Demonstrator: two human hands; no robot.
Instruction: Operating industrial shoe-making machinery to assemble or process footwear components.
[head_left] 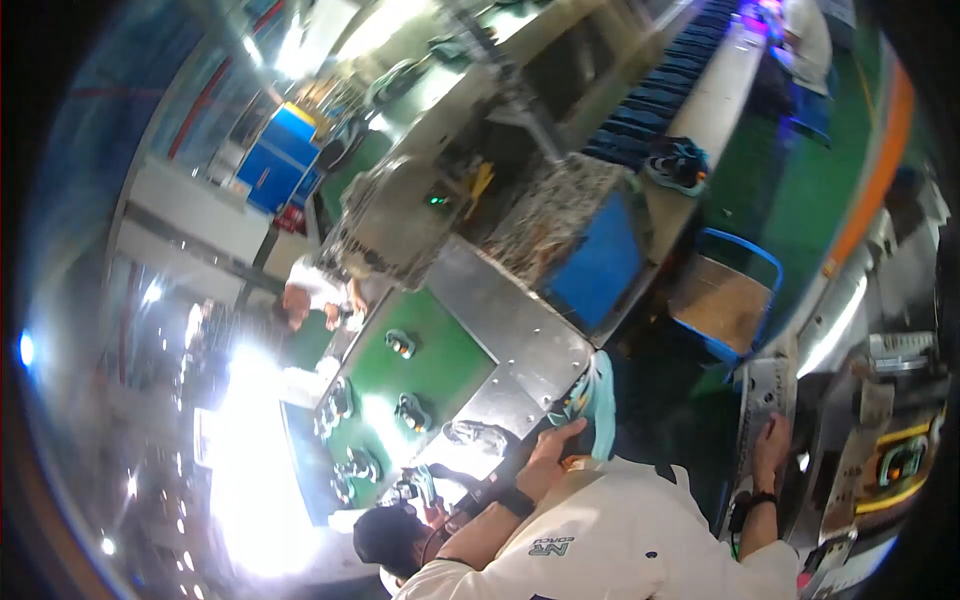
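Observation:
My left hand (552, 448) is closed around a sneaker (598, 405), whose pale teal sole faces right and whose darker, multicoloured upper faces left. It is held just past the corner of the metal table. Off to the right, my right hand (770, 452), with a black band at its wrist, is at a perforated metal plate (766, 385) on a machine. Blur hides how its fingers are set. Another shoe (425, 487) is by a co-worker's hand (436, 516) at the lower left.
Several shoes, one of them a dark sneaker (411, 412), lie on a green belt (435, 325) with a metal end. Beyond stands a blue-sided machine (600, 262). A blue-framed cart (727, 300) is on the right. Co-workers sit at the far left and far right.

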